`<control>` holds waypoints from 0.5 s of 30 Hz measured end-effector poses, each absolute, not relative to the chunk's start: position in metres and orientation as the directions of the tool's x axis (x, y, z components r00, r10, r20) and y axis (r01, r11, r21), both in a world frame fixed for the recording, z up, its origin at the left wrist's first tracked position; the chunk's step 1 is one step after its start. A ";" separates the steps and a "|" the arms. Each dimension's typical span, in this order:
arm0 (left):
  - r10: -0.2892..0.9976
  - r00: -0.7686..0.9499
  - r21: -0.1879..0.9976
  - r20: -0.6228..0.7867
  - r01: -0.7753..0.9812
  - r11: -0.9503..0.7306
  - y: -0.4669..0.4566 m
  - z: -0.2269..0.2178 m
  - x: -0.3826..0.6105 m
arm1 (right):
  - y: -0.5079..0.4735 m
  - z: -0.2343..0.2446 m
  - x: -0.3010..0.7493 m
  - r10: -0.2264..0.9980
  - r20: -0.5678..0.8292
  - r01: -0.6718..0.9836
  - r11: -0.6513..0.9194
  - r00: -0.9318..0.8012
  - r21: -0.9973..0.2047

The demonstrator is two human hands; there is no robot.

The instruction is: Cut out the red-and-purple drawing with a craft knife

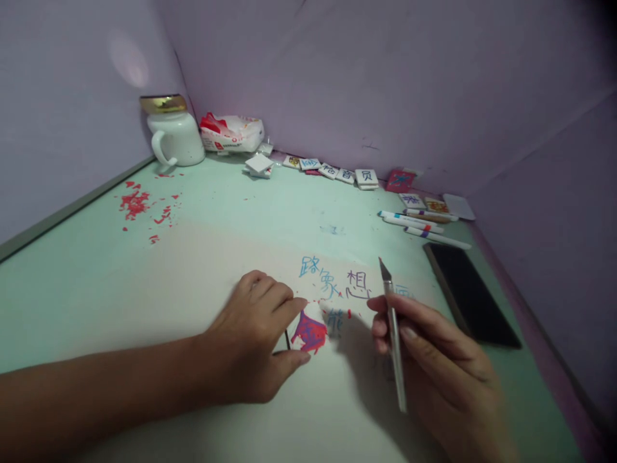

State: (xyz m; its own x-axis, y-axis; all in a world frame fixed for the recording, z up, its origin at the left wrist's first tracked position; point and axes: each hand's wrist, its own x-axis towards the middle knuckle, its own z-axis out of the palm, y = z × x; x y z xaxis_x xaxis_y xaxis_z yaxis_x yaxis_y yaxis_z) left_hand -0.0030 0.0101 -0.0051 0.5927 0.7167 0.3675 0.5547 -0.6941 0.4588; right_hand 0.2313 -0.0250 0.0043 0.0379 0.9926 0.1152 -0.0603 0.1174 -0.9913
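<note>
My left hand (258, 334) rests on the table with its fingers pinched around a small white block (311, 331) whose top is coloured red and purple. My right hand (434, 360) is closed on a slim metal craft knife (394, 341), blade tip pointing up and away, just right of the block. Blue and purple characters (337, 286) are written on the table surface beyond the block. A few red crumbs lie beside the block.
A black phone (470, 296) lies at the right. Several marker pens (424, 225) and white stamp blocks (337, 172) line the back wall. A white mug (176, 138) with a gold lid, a plastic packet (231, 132) and red shavings (137, 206) are at back left.
</note>
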 end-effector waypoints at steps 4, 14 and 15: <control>0.722 0.595 0.455 0.352 0.565 -0.688 0.011 -0.004 -0.003 | -0.022 0.001 0.230 0.998 0.041 -0.127 0.045 0.038 -0.991; 0.720 0.619 0.483 0.314 0.549 -0.682 0.012 0.000 -0.004 | -0.035 0.000 0.211 0.956 0.036 0.129 -0.002 0.291 -0.992; 0.719 0.619 0.482 0.316 0.548 -0.684 0.012 0.000 -0.003 | -0.036 0.000 0.210 0.955 0.029 0.134 -0.011 0.296 -0.991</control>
